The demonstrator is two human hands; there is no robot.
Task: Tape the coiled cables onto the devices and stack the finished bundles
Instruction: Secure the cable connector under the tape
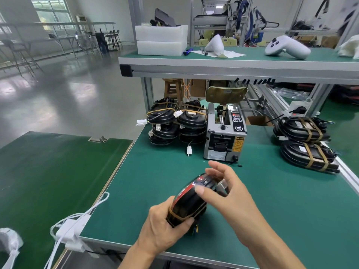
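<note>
Head view, lower centre of the frame: the left hand [167, 220] clasped the near end of a black device [191, 200] with its coiled cable, tilting it up off the green table [272, 200], probably to expose the face for wrapping. The right hand [223, 189] pressed its thumb on the top while its fingers pinched a short strip of tape [221, 186], apparently ready to lay across. Just behind stood the tape dispenser [225, 133], within easy reach. Untaped units [174, 121] were piled at its left; finished bundles [307, 144] lay stacked at the right edge.
</note>
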